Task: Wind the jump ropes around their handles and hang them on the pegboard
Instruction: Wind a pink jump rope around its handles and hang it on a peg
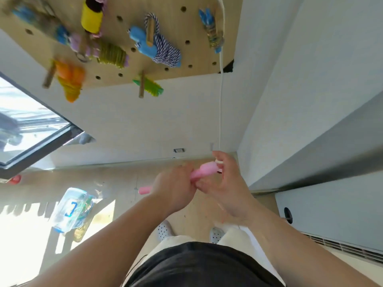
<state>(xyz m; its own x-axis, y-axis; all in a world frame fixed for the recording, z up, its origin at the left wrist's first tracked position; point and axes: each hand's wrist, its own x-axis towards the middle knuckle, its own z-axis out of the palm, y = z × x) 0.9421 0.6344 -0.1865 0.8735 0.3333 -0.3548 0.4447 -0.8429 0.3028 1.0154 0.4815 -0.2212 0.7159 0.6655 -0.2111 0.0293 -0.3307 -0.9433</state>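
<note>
My left hand (176, 187) grips the pink handles (204, 171) of a jump rope; one pink end (145, 190) sticks out to the left of my fist. My right hand (226, 183) pinches the white rope (221, 96) at the handle's far end. The rope runs taut straight up past the edge of the wooden pegboard (186, 27). On the pegboard hang several wound ropes: a blue-handled one with striped cord (159, 46), an orange one (69, 79), a green one (149, 88), a yellow one (92, 17) and a purple-handled one (99, 50).
A clear plastic container (71, 212) with coloured ropes lies on the wooden floor at the left. A window (27, 125) is at the left, a grey-white wall or cabinet (310, 100) at the right. My feet (165, 228) stand below my hands.
</note>
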